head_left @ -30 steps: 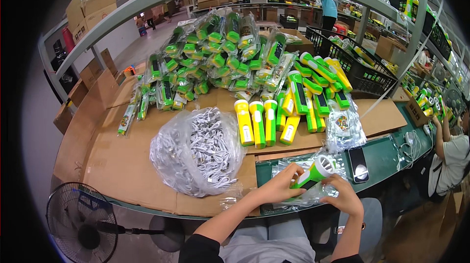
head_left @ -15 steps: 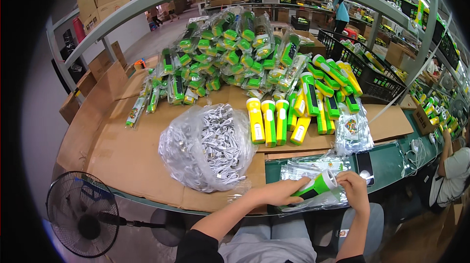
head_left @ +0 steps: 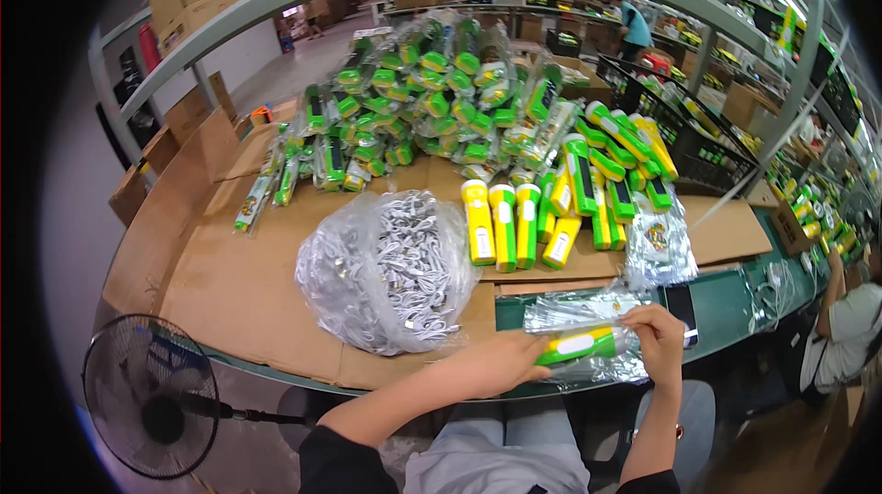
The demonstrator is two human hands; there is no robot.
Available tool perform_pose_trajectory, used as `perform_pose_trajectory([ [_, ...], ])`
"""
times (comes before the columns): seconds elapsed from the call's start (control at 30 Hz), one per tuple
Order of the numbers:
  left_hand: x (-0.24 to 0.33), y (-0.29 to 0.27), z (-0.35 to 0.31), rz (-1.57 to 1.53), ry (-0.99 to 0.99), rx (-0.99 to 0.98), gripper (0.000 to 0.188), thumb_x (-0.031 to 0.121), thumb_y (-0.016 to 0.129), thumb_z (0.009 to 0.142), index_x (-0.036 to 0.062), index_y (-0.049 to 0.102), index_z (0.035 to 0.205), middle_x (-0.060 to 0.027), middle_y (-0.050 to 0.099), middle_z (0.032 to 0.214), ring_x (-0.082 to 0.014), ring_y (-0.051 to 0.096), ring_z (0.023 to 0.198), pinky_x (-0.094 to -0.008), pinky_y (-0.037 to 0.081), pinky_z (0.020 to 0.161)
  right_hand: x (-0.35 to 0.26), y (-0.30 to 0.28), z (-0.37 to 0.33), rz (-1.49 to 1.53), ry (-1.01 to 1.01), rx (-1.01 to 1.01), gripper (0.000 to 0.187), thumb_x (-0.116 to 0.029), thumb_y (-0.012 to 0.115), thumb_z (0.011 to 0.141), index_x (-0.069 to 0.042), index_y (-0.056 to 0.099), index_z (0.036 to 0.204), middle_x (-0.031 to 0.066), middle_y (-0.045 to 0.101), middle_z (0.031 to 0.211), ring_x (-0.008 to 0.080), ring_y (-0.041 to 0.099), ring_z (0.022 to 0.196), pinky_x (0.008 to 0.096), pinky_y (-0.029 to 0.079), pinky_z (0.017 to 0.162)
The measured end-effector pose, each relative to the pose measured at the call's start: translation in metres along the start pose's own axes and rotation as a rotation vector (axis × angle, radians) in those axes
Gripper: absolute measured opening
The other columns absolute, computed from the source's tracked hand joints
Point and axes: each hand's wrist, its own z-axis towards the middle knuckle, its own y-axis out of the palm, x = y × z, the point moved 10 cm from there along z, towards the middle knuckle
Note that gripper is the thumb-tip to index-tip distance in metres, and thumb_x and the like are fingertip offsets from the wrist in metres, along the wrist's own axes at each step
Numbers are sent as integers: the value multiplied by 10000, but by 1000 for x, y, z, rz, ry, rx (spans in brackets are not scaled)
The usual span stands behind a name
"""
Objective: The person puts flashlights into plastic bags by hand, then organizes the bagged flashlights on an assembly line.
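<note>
We see a black fan (head_left: pixel 163 420) well left of our left hand (head_left: pixel 508 362), a phone (head_left: pixel 679 299) just beside our right hand (head_left: pixel 658 333), a blue-shirted person (head_left: pixel 635 27) far beyond both.

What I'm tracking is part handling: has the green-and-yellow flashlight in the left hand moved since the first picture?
Yes. Judged against the smartphone, the green-and-yellow flashlight in the left hand now sits lower in the view and slightly farther left.

So the flashlight (head_left: pixel 581 345)'s between the left hand (head_left: pixel 503 362) and right hand (head_left: pixel 658 338), over some bags (head_left: pixel 551 312), phone (head_left: pixel 680 306) just past the right hand. Sack of cables (head_left: pixel 344 287) is ahead-left of the left hand, 3 flashlights (head_left: pixel 503 229) lined up straight ahead of that hand, loose heap (head_left: pixel 579 180) right of those. Farther out, bagged pile (head_left: pixel 386 103)'s beyond the sack, crate (head_left: pixel 684 147)'s beyond the heap.
</note>
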Motion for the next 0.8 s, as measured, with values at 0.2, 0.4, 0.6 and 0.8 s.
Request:
perform_pose_trajectory([
  [0.2, -1, -64, -53, 260, 34, 659, 216, 179, 720, 858, 10, 620, 948, -136, 625, 979, -273, 607, 913, -365, 488, 775, 29, -17, -11, 163, 76, 119, 118, 110, 573, 855, 38, 664, 878, 104, 654, 873, 164, 615, 820, 258, 479, 751],
  [0.4, -84, -18, -72, -572, -390, 931, 246, -41, 732, 801, 12, 584, 990, -51, 591, 835, -101, 617, 778, -253, 491, 663, 58, 3, -18, -3, 259, 43, 247, 60, 622, 819, -15, 668, 1050, 97, 690, 888, 206, 647, 860, 312, 478, 765],
  [0.6, -26, -22, -79, -385, -197, 1176, 337, -14, 790, 760, 13, 577, 1020, -69, 659, 802, -150, 646, 690, -270, 511, 627, -66, 53, -13, -293, -206, 33, 279, -11, 692, 736, -61, 662, 1008, 97, 641, 994, 322, 570, 1008, 454, 397, 895],
  [0.8, 7, -34, -72, -259, -88, 1075, 452, 25, 794, 756, 4, 584, 1155, -91, 682, 793, -212, 678, 699, -304, 526, 647, -88, 102, -19, -114, -280, -74, 247, -9, 754, 703, -33, 656, 929, 91, 637, 864, 309, 606, 823, 394, 462, 734],
])
